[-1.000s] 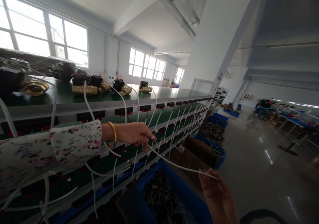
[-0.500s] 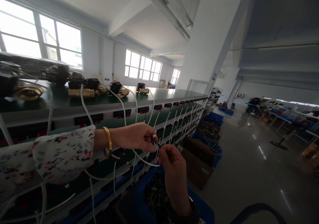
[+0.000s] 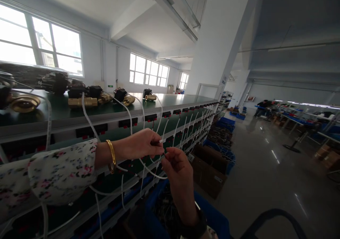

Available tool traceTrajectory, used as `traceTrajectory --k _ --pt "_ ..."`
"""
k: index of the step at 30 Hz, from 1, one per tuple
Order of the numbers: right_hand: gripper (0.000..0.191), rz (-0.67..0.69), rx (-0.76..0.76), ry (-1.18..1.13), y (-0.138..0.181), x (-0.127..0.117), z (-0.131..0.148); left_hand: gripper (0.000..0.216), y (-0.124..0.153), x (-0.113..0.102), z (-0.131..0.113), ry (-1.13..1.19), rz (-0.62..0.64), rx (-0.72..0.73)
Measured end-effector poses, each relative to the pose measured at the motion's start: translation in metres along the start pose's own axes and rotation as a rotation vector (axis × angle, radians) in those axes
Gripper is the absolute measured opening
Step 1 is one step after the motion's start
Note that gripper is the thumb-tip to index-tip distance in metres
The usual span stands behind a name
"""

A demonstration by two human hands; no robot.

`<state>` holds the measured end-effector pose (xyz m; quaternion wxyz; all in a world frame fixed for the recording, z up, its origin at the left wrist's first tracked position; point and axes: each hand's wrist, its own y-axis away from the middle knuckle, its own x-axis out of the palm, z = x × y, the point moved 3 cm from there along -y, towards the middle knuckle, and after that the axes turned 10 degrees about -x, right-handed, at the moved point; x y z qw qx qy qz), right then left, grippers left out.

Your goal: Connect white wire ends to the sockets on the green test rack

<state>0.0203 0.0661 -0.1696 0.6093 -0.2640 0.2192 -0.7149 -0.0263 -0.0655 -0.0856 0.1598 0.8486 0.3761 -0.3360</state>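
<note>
My left hand [image 3: 145,143], in a floral sleeve with a gold bangle, is closed in a pinch at the middle. A thin dark wire [image 3: 164,155] shows between its fingertips and those of my right hand. Below and to the right, my right hand [image 3: 179,173] is closed too, its thumb and finger around the end of a white cable [image 3: 155,175] that curves in from the left. The fingers hide the cable's tip. Brass valves with black actuators, such as this valve [image 3: 83,102], lie on the green-topped bench [image 3: 164,102] behind my hands.
Red-and-black terminal clips [image 3: 128,122] line the rack's edges, with white cables hanging down. Beneath my right hand is a blue bin [image 3: 212,214] of dark parts. A cardboard box [image 3: 209,175] and more bins stand along the aisle. Another person [image 3: 262,108] is far off at right.
My hands have drawn closer, and the left fingertips have closed into a tighter pinch at the wire. The view has turned slightly right.
</note>
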Motion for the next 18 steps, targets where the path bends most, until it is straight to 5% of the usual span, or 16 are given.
traceTrajectory --k 5,12,18 --pt "0.020 -0.011 -0.003 0.054 -0.001 0.001 0.004 0.021 0.001 0.000 -0.006 -0.044 0.002 0.004" --pt "0.021 -0.119 0.095 -0.153 -0.007 -0.007 -0.007 0.014 0.005 0.002 -0.008 -0.142 -0.075 0.024" --pt "0.025 -0.197 -0.025 -0.040 -0.009 -0.012 -0.002 0.026 0.001 0.013 0.008 -0.114 -0.157 0.135"
